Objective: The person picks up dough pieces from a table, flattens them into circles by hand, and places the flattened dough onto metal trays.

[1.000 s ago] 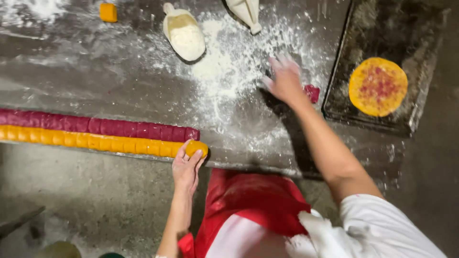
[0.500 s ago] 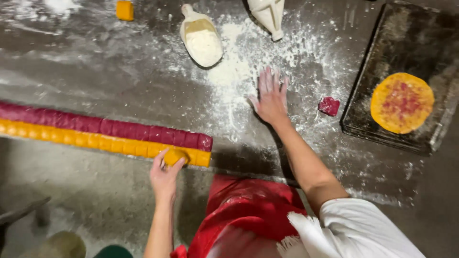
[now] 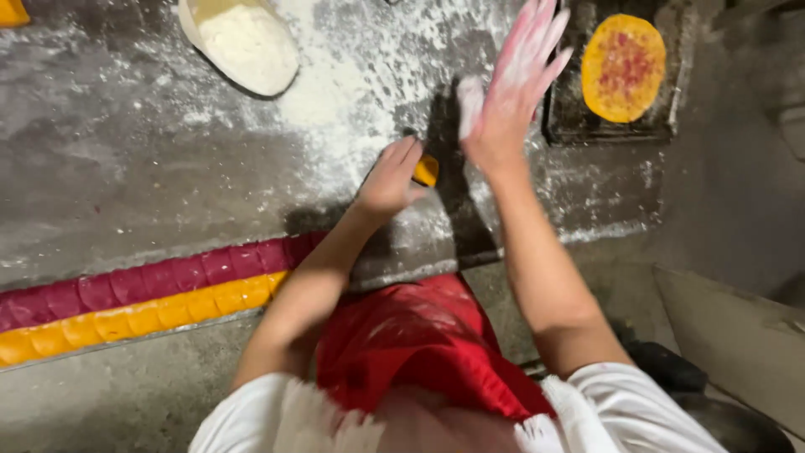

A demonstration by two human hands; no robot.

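My left hand [image 3: 390, 178] grips a small orange dough piece [image 3: 426, 169] over the floured part of the stone counter [image 3: 126, 168]. Just to its right my right hand [image 3: 511, 92] is raised above the counter, palm flat, fingers spread and dusted white with flour; it holds nothing. Along the counter's near edge to the left run two side-by-side dough ropes, one dark red [image 3: 168, 277] and one orange [image 3: 142, 317], both scored into segments.
A white scoop of flour [image 3: 243, 42] lies at the back, beside a loose flour pile [image 3: 314, 105]. A dark tray [image 3: 570, 126] at the right carries a flat orange disc with a red centre [image 3: 622, 65]. My red apron [image 3: 419, 344] hangs below.
My left hand has taken an orange piece off the rope's end and carried it right to the floured area. My right hand lifted off the counter. The view shifted left.
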